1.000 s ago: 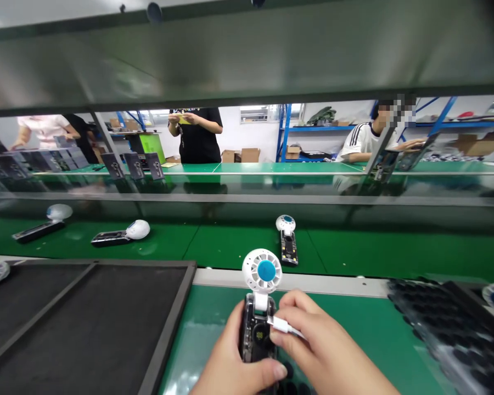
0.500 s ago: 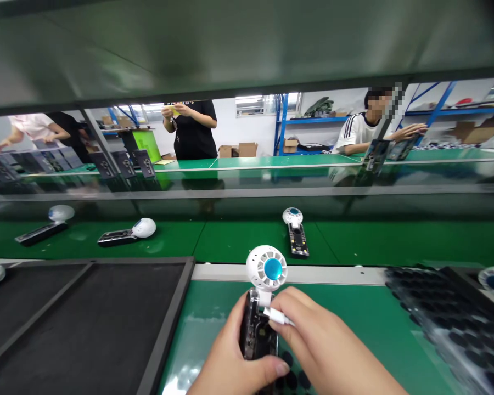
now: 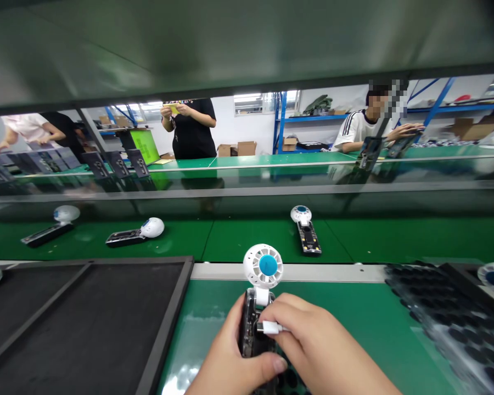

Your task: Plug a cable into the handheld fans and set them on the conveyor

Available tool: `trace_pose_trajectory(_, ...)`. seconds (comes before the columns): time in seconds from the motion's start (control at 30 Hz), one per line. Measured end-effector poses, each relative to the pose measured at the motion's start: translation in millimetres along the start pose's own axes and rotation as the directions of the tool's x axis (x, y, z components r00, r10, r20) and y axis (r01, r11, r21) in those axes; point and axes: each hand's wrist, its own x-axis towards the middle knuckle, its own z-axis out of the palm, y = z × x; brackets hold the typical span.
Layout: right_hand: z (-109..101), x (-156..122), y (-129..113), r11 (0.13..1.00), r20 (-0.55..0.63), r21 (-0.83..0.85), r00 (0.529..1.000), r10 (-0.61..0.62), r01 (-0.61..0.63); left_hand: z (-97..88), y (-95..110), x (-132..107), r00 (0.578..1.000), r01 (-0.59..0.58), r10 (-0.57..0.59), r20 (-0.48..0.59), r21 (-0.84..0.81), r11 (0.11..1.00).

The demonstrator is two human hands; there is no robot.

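Here, plugging a white connector into a handheld fan over the green desk.

Left hand [image 3: 234, 362] clenched around the dark clear handle of the fan [image 3: 258, 307], round white head upright just beyond the grip. Right hand [image 3: 313, 345] pinching the white connector [image 3: 269, 328], tip touching the handle's side. Judged as mid-insertion: next calls for a straight push with the handle kept steady. Black tray [image 3: 86, 318] lying left of the grip, dark foam tray [image 3: 444, 312] right, three more fans [image 3: 307, 230] on the belt beyond.
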Motion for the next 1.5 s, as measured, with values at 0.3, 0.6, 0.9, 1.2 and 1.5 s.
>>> trace_pose_trajectory(0.3,4.0,-0.9,-1.2,0.997,-0.056,-0.043,0.996,-0.066,0.063,-1.5,0.3,0.2,1.000,0.010,-0.010,-0.001,0.029,1.000)
trace_pose_trajectory(0.6,5.6,-1.6,2.3,0.990,-0.029,-0.128,0.998,-0.057,0.053,2.1,1.2,-0.2,0.999,0.026,-0.026,0.033,0.019,1.000)
trace_pose_trajectory(0.9,14.7,-0.7,3.0,0.989,-0.118,-0.129,0.989,-0.084,0.069,-10.2,-3.6,-1.8,0.993,0.120,-0.120,0.014,-0.201,0.972)
trace_pose_trajectory(1.2,27.5,-1.1,12.9,0.951,-0.316,-0.204,0.904,-0.288,0.232,-8.6,-3.1,2.8,1.000,0.020,-0.021,0.000,-0.298,0.955)
trace_pose_trajectory(1.5,37.7,3.1,20.6,0.814,-0.372,-0.455,0.753,-0.543,0.362,-8.5,-0.9,4.9,0.992,0.048,-0.095,-0.087,-0.432,0.901)
